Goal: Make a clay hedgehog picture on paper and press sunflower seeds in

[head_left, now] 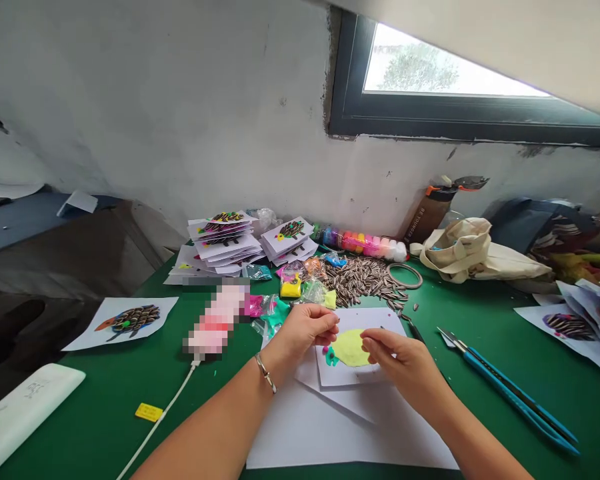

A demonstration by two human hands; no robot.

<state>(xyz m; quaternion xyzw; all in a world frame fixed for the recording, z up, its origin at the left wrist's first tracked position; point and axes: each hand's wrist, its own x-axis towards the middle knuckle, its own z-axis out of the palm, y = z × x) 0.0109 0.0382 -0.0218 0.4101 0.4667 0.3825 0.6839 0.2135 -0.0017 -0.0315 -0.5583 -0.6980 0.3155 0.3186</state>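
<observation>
My left hand (306, 328) hovers above the left side of a white card (347, 381), its thumb and fingertips pinched together. Facing it, my right hand (403, 357) is also pinched, over the card's right side. Whatever is between either set of fingertips is too small to make out. On the card lies a flat, pale-yellow oval of modelling clay (349, 349), partly covered by my right fingers. A small teal clay piece (331, 359) with a dark spot joins its left end, with a pink dot beside it. Larger white sheets (350, 443) lie under the card.
Sunflower seeds (363, 277) are heaped behind the card, near bags of coloured clay (291, 285). Stacked seed-picture cards (230, 248) stand at back left. Blue tweezers (520, 393) lie right. A white power bank (27, 417) and a cable (157, 420) lie left.
</observation>
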